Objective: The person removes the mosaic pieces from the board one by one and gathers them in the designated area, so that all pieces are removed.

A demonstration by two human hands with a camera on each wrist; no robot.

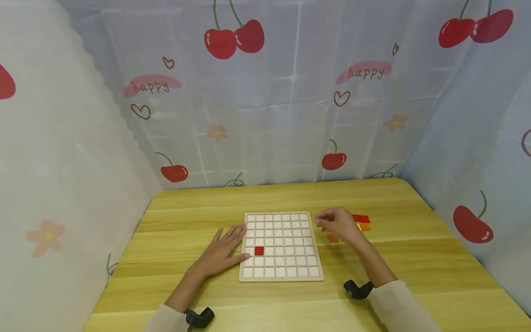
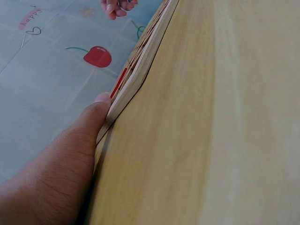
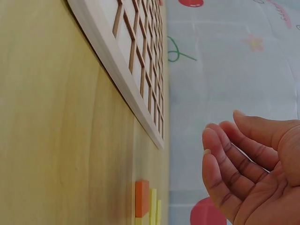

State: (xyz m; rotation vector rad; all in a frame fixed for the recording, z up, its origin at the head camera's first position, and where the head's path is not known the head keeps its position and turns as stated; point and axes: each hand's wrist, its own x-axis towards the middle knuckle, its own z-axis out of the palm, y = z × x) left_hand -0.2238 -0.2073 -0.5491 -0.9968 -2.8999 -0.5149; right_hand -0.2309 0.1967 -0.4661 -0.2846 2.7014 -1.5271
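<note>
A pale wooden grid board (image 1: 281, 279) lies flat on the table, with one red square tile (image 1: 259, 251) in a cell toward its lower left. My left hand (image 1: 222, 251) rests at the board's left edge, its fingers spread and the thumb over the rim. In the left wrist view, that thumb (image 2: 96, 110) touches the frame beside the red tile. Above the table, just right of the board, my right hand (image 1: 338, 223) hovers with loosely bent fingers. Nothing shows between its fingers in the right wrist view, where the palm (image 3: 258, 197) is visible.
Right of the board lie red tiles (image 1: 361, 218), orange tiles (image 1: 365, 226) and some yellow ones, partly hidden by my right hand. A lone orange tile (image 1: 333, 238) lies nearer the board. Cherry-print curtains (image 1: 265, 115) enclose the wooden table (image 1: 199, 207) at the back and sides.
</note>
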